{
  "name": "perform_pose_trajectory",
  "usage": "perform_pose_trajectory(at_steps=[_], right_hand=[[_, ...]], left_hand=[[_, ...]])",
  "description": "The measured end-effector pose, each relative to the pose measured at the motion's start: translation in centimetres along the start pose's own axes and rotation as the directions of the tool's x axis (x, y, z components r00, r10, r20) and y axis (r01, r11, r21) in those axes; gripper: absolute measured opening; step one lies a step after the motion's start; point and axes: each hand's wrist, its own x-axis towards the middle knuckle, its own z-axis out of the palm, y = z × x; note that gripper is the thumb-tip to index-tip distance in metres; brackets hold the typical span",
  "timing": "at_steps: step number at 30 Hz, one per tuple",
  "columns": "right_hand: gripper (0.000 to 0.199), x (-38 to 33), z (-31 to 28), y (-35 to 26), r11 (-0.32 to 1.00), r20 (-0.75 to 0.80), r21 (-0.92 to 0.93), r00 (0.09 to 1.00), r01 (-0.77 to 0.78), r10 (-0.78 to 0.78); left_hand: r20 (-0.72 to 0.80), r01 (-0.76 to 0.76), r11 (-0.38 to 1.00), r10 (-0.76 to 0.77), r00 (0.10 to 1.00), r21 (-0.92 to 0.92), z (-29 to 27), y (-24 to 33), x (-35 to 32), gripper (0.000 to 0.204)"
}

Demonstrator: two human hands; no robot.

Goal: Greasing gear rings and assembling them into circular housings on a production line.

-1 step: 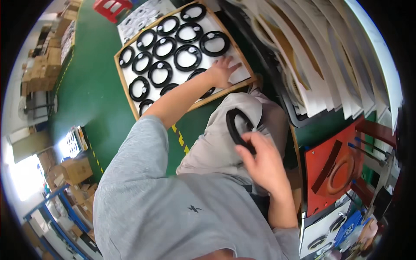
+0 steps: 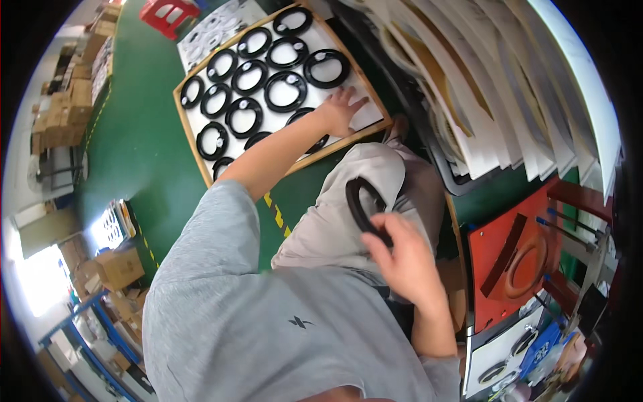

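Note:
My left hand [image 2: 340, 112] reaches over a wood-framed white tray [image 2: 365, 84], fingers spread on or just above its surface at the right side. Several glossy black rings [image 2: 285, 92] lie in rows on the tray, many with a small white round spot on the rim. The nearest of them is partly covered by my left forearm. Above my lap, my right hand [image 2: 405, 251] grips another black ring [image 2: 358, 206] by its lower edge, between thumb and fingers. That ring is tilted, seen partly edge-on.
Upright white sheets [image 2: 462, 87] stand in a dark rack at the right. Below them, a red board [image 2: 492, 248] carries a dark strip and a ring shape. A red stool [image 2: 167, 15] stands far left on the green floor [image 2: 154, 127]. Cardboard boxes [image 2: 120, 266] are stacked along the left.

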Motion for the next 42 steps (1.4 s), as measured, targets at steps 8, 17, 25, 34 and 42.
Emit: perform_pose_trajectory(at_steps=[8, 17, 25, 34, 42], right_hand=[[0.028, -8.0, 0.2, 0.1, 0.979, -0.072, 0.139, 0.985, -0.147, 0.158], [0.038, -16.7, -3.9, 2.8, 0.582, -0.253, 0.794, 0.966, 0.178, 0.05], [0.037, -23.6, -8.7, 0.1, 0.998, -0.809, 0.007, 0.587, 0.055, -0.027], [0.031, -21.2, -12.2, 3.3, 0.878, -0.803, -0.426, 0.539, -0.218, -0.255], [0.033, -22.2, -13.0, 3.9, 0.528, -0.922, 0.387, 0.298, 0.756, 0.248]], left_hand=[[0.205, 0.008, 0.988, -0.04, 0.978, 0.152, -2.4, 1.4, 1.5, 0.118], [0.031, 0.048, 0.906, -0.039, 0.999, -0.421, -3.7, 0.2, -0.5, 0.096], [-0.255, -0.007, 0.99, -0.031, 0.966, -0.144, 2.4, 0.7, -3.9, 0.079], [-0.29, -0.14, 0.772, -0.059, 0.955, -0.619, -7.2, 8.1, -11.1, 0.026], [-0.292, -0.246, 0.377, -0.069, 0.954, -0.893, -14.9, 13.0, -16.5, 0.02]])
